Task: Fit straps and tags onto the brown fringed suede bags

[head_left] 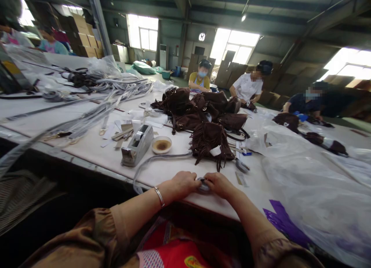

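My left hand [185, 184] and my right hand [219, 184] meet near the table's front edge, both closed on a small coiled strap [204, 185] in grey wrapping. A long plastic-covered strap [162, 157] curves over the table from the left of my left hand towards a dark brown fringed bag [209, 141]. That bag lies just beyond my hands, with a white tag on it. A grey tape dispenser [137, 145] stands to the left, beside a small white dish [161, 145] with brown contents.
Several brown bags [203, 106] are heaped mid-table. Wrapped straps [116, 94] spread over the left side. Clear plastic sheeting [315, 175] and a purple piece [286, 223] lie at the right. Scissors [241, 166] rest near my right hand. Several people are around the table.
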Demonstrator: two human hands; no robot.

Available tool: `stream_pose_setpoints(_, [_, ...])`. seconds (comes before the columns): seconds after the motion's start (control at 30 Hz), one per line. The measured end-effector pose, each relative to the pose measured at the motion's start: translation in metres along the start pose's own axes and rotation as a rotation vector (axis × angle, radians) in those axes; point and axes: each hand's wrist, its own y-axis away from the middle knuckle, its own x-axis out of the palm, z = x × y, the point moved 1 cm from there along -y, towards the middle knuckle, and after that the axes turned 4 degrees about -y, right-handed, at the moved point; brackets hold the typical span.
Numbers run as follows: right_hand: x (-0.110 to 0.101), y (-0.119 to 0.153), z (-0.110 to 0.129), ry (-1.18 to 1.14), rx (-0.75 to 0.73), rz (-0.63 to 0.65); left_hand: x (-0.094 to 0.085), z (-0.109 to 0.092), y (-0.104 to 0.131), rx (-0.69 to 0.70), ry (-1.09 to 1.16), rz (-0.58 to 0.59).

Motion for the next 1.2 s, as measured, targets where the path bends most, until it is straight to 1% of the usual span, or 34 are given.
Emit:
stream_pose_setpoints(0.03, [0.0, -0.001, 0.001, 0.012, -0.026, 0.005, 0.002, 0.001, -0.001, 0.004, -0.007, 0.008])
stream_pose_setpoints(0.07, [0.001, -0.003, 0.002, 0.024, -0.015, -0.017, 0.004, 0.0, -0.003, -0.004, -0.003, 0.01])
stream_pose_setpoints(0.1, [0.003, -0.004, 0.003, 0.032, 0.04, -0.062, 0.008, -0.004, -0.007, -0.028, 0.007, 0.002])
stream_pose_setpoints(0.17, [0.011, -0.005, 0.006, 0.031, 0.224, -0.158, 0.017, -0.018, -0.015, -0.12, 0.035, -0.029])
stream_pose_setpoints(0.23, [0.019, -0.004, 0.009, 0.035, 0.372, -0.197, 0.023, -0.032, -0.021, -0.22, 0.058, -0.048])
stream_pose_setpoints(0.27, [0.021, -0.003, 0.01, 0.049, 0.398, -0.193, 0.025, -0.038, -0.023, -0.248, 0.066, -0.05])
stream_pose_setpoints(0.3, [0.022, -0.002, 0.011, 0.066, 0.391, -0.179, 0.025, -0.042, -0.023, -0.257, 0.072, -0.048])
stream_pose_setpoints(0.37, [0.02, -0.001, 0.01, 0.086, 0.308, -0.148, 0.019, -0.043, -0.018, -0.213, 0.071, -0.042])
stream_pose_setpoints(0.4, [0.017, -0.001, 0.009, 0.082, 0.237, -0.124, 0.015, -0.039, -0.014, -0.174, 0.064, -0.03])
stream_pose_setpoints(0.47, [0.009, -0.001, 0.006, 0.051, 0.064, -0.067, 0.006, -0.027, -0.004, -0.114, 0.041, -0.001])
stream_pose_setpoints(0.53, [0.003, -0.001, 0.002, 0.02, -0.084, -0.022, 0.0, -0.012, 0.003, -0.092, 0.017, 0.024])
stream_pose_setpoints(0.6, [0.001, -0.002, -0.001, 0.015, -0.15, -0.006, 0.001, -0.001, 0.004, -0.086, 0.006, 0.033])
stream_pose_setpoints(0.63, [0.002, -0.003, -0.002, 0.02, -0.148, -0.011, 0.004, 0.0, 0.002, -0.081, 0.008, 0.028])
stream_pose_setpoints(0.67, [0.004, -0.003, -0.002, 0.026, -0.118, -0.035, 0.008, -0.001, -0.001, -0.08, 0.016, 0.015])
stream_pose_setpoints(0.7, [0.006, -0.003, -0.001, 0.029, -0.056, -0.076, 0.012, -0.004, -0.004, -0.087, 0.028, -0.009])
stream_pose_setpoints(0.8, [0.014, -0.001, 0.006, 0.035, 0.254, -0.199, 0.021, -0.021, -0.013, -0.141, 0.076, -0.077])
stream_pose_setpoints(0.83, [0.016, -0.001, 0.009, 0.043, 0.347, -0.21, 0.021, -0.027, -0.015, -0.159, 0.088, -0.084])
stream_pose_setpoints(0.87, [0.018, 0.0, 0.013, 0.054, 0.407, -0.203, 0.021, -0.031, -0.016, -0.175, 0.095, -0.08])
stream_pose_setpoints(0.9, [0.018, 0.0, 0.016, 0.066, 0.427, -0.182, 0.019, -0.033, -0.017, -0.186, 0.096, -0.069])
stream_pose_setpoints(0.93, [0.018, -0.001, 0.017, 0.076, 0.418, -0.161, 0.016, -0.034, -0.017, -0.193, 0.093, -0.056])
stream_pose_setpoints(1.0, [0.016, 0.0, 0.018, 0.077, 0.34, -0.126, 0.008, -0.03, -0.013, -0.184, 0.078, -0.029])
stream_pose_setpoints(1.13, [0.02, 0.005, 0.006, 0.024, 0.092, -0.06, -0.012, -0.021, 0.007, -0.123, 0.055, 0.022])
stream_pose_setpoints(1.17, [0.023, 0.002, 0.002, 0.033, 0.021, -0.087, -0.015, -0.019, 0.012, -0.124, 0.05, 0.041])
stream_pose_setpoints(1.2, [0.027, -0.003, -0.002, 0.086, -0.09, -0.144, -0.018, -0.018, 0.016, -0.108, 0.043, 0.05])
